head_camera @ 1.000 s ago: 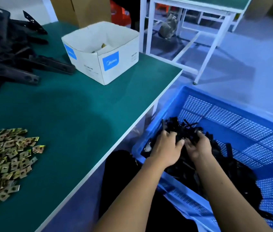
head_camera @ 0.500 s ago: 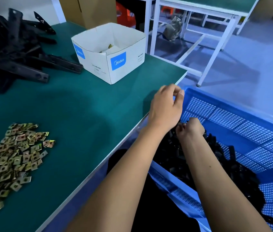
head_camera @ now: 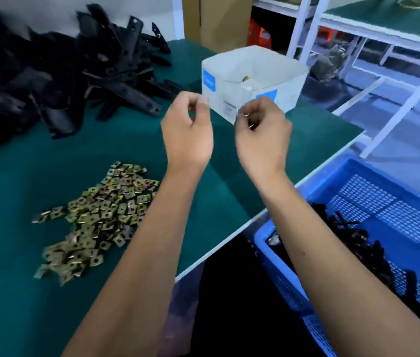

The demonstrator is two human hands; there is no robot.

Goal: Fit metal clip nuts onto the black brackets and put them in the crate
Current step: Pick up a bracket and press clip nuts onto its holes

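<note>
Both hands have come up out of the blue crate (head_camera: 314,191) at lower right and now hang over the green table (head_camera: 126,140), mid-frame.

- Left hand (head_camera: 187,132): fingers curled, thumb to fingertips; nothing seen in it.
- Right hand (head_camera: 261,132): fingers curled inward; a small brass glint shows between them, possibly one clip nut, too small to be sure.
- Black brackets (head_camera: 353,235), finished lot: heaped in the crate, lower right.
- Black brackets, unfitted stock (head_camera: 49,81): large pile, upper left of the table.
- Metal clip nuts (head_camera: 101,217): loose brass-coloured heap, lower left of the table, near the left forearm.
- White carton (head_camera: 252,81): open, upper centre, just beyond the hands; a brass scrap shows inside.

Reading: one deposit looks complete and a fresh cycle is opening. Next call is a bracket from the upper-left pile and a nut from the heap; both remain plentiful, so much work is left.
</note>
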